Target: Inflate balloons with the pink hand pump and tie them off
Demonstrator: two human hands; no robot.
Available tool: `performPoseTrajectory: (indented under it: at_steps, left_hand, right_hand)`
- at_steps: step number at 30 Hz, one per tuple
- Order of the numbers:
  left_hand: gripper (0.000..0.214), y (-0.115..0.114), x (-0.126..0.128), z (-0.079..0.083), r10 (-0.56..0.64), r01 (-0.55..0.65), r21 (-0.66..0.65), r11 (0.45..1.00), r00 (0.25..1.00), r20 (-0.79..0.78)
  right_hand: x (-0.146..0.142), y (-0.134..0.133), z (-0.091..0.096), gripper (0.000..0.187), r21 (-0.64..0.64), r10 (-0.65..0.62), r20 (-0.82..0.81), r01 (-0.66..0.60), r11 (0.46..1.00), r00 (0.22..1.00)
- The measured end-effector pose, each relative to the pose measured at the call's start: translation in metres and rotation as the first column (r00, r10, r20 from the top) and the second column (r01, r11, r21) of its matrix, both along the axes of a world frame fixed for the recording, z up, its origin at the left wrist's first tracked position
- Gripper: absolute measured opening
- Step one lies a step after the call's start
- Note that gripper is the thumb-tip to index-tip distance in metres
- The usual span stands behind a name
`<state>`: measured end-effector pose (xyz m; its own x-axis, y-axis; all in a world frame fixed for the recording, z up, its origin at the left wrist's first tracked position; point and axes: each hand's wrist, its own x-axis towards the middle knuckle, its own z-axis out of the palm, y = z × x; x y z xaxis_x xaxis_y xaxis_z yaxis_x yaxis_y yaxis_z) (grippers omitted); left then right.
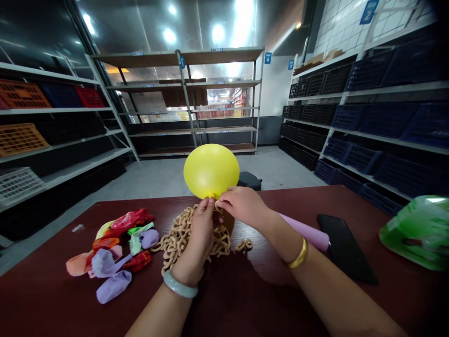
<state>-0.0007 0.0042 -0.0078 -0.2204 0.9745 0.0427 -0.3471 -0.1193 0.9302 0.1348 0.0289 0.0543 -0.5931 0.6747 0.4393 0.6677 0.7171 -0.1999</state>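
An inflated yellow balloon [211,171] stands upright above the table, its neck pointing down. My left hand [203,224] is closed, thumb and fingers pinching the balloon's neck. Close against the neck on the right, my right hand [243,206] has its fingertips pinched together; what lies between them is too small to make out. Beneath both hands spreads a pile of tan ring-shaped pieces [178,238], partly covered by my left hand. A few loose tan rings [244,245] lie to its right. Limp balloons [112,262] in several colours are heaped at the left.
The dark red table [256,299] also carries a lilac tube [307,231], a black phone-like slab [347,248] and a green plastic pack [416,231] at the right. Shelves with crates [365,119] line both sides. A metal rack [185,98] stands beyond the table.
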Motion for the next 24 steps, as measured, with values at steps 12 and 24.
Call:
performPoseTrajectory:
  at_steps: [12,24]
  left_hand:
    - [0.032,0.002,0.001,-0.009,-0.067,0.081,0.061,0.995,0.974,-0.214]
    - [0.032,-0.002,0.005,-0.002,-0.104,0.106,-0.01,0.994,0.991,0.084]
  right_hand:
    - [0.01,0.002,0.011,0.026,0.026,-0.155,0.01,0.155,0.988,0.988]
    - [0.009,-0.003,0.016,0.018,-0.162,0.024,-0.121,-0.044,0.986,0.992]
